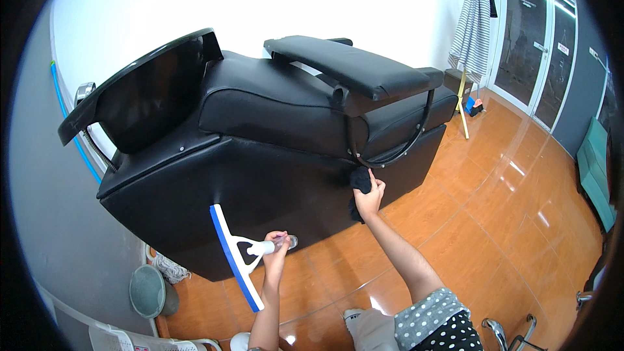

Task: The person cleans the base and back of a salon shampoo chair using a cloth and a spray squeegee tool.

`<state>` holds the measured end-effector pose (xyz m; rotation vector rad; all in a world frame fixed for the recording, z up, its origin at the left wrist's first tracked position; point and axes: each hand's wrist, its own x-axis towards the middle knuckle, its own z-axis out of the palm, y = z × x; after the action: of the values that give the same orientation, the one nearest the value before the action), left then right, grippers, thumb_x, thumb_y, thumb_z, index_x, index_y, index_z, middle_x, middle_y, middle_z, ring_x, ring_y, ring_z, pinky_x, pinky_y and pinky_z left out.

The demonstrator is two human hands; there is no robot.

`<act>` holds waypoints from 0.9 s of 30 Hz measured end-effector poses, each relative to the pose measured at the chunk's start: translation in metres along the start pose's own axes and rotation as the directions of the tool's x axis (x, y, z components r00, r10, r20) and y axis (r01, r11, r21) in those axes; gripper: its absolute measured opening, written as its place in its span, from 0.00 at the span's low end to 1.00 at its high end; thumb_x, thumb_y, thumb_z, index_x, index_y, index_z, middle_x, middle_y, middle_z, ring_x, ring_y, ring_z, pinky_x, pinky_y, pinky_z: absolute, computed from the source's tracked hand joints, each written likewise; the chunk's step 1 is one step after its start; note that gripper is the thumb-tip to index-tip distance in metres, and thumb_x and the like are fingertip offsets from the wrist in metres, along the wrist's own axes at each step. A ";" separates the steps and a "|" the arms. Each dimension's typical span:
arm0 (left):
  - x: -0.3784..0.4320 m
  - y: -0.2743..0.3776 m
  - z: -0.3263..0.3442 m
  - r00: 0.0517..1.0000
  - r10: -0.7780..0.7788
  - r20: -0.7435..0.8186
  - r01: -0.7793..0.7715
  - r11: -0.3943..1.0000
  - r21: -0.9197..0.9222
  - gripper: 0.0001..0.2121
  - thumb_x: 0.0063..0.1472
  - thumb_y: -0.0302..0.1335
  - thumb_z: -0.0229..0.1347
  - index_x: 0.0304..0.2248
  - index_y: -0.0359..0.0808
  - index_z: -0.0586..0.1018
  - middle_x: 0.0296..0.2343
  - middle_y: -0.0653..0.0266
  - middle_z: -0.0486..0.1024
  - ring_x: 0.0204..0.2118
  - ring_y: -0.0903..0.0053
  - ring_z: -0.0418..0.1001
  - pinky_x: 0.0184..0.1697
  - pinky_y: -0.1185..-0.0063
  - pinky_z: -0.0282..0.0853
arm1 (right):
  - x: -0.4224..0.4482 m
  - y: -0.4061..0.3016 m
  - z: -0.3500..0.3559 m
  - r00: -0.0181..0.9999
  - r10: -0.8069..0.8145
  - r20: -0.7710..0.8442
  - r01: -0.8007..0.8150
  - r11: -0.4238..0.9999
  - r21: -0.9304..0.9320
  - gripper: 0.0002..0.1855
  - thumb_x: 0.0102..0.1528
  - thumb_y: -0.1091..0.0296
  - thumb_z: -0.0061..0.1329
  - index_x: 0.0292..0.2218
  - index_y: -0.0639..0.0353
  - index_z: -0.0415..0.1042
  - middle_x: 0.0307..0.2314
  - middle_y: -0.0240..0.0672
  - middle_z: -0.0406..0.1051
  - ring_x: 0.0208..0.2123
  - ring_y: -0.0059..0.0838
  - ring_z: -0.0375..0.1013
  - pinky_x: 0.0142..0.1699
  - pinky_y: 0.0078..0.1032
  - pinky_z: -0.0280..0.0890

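Observation:
My left hand (276, 259) grips a white squeegee (237, 259) with a blue blade edge and a clear spray bottle (292, 242) at its handle. It is held before the lower side panel of a black upholstered salon shampoo chair (273, 180). Against that same panel, just below the curved armrest bracket (394, 160), my right hand (370, 199) holds a black cloth (360, 179). Part of the cloth hangs below the hand. The padded armrest (351, 61) is above it, and a black wash basin (151, 92) is fixed at the chair's left end.
A grey bucket (147, 291) and a mop head (170, 269) stand by the left wall. Lower left is a white plastic basket or chair (105, 339). A yellow stand (462, 102) bears a striped cloth (470, 29). Chrome chair parts (495, 329) are lower right, a green seat (595, 175) far right.

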<state>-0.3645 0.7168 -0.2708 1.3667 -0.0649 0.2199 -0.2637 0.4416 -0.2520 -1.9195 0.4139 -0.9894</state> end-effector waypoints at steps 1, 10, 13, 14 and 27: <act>0.000 -0.001 -0.004 1.000 0.009 -0.005 -0.009 1.000 -0.010 0.08 0.56 0.22 0.56 0.35 0.38 0.71 0.37 0.64 0.71 0.43 0.79 0.69 0.45 0.80 0.65 | -0.001 0.000 0.000 1.000 -0.004 0.016 0.004 1.000 -0.013 0.39 0.37 0.68 0.57 0.53 0.46 0.64 0.37 0.42 0.57 0.43 0.42 0.60 0.52 0.35 0.56; -0.006 -0.004 -0.015 1.000 0.028 -0.012 -0.029 0.998 -0.050 0.08 0.56 0.20 0.55 0.35 0.37 0.70 0.36 0.65 0.70 0.42 0.80 0.69 0.45 0.81 0.65 | -0.011 0.010 0.034 0.883 0.460 0.096 -0.470 0.860 0.201 0.37 0.39 0.66 0.56 0.53 0.50 0.63 0.42 0.49 0.58 0.47 0.47 0.62 0.53 0.35 0.58; -0.007 -0.010 -0.009 1.000 0.021 0.004 -0.021 0.996 -0.083 0.09 0.55 0.18 0.55 0.35 0.37 0.70 0.35 0.66 0.70 0.40 0.80 0.69 0.44 0.82 0.65 | -0.033 0.004 0.039 0.934 0.337 0.121 -0.357 0.860 0.363 0.16 0.41 0.75 0.51 0.36 0.64 0.71 0.28 0.34 0.72 0.30 0.26 0.70 0.38 0.25 0.65; -0.010 -0.013 -0.022 0.999 0.032 -0.010 -0.033 0.996 -0.080 0.09 0.55 0.17 0.54 0.35 0.36 0.70 0.35 0.66 0.70 0.40 0.80 0.69 0.44 0.82 0.65 | -0.052 -0.017 0.040 0.903 0.346 0.253 -0.424 0.808 0.410 0.16 0.42 0.74 0.51 0.36 0.64 0.70 0.28 0.34 0.72 0.29 0.26 0.70 0.37 0.26 0.66; -0.088 0.034 -0.078 0.998 -0.046 -0.041 0.032 0.957 -0.289 0.18 0.39 0.18 0.50 0.35 0.35 0.70 0.30 0.65 0.69 0.32 0.79 0.71 0.37 0.81 0.67 | -0.170 -0.178 0.011 0.098 -0.051 0.994 -0.591 0.801 0.099 0.36 0.44 0.60 0.52 0.51 0.67 0.55 0.41 0.44 0.65 0.42 0.32 0.66 0.45 0.24 0.63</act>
<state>-0.4631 0.7888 -0.2697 1.0704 -0.0284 0.2013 -0.3791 0.6484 -0.1853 -1.4608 -0.2778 0.5942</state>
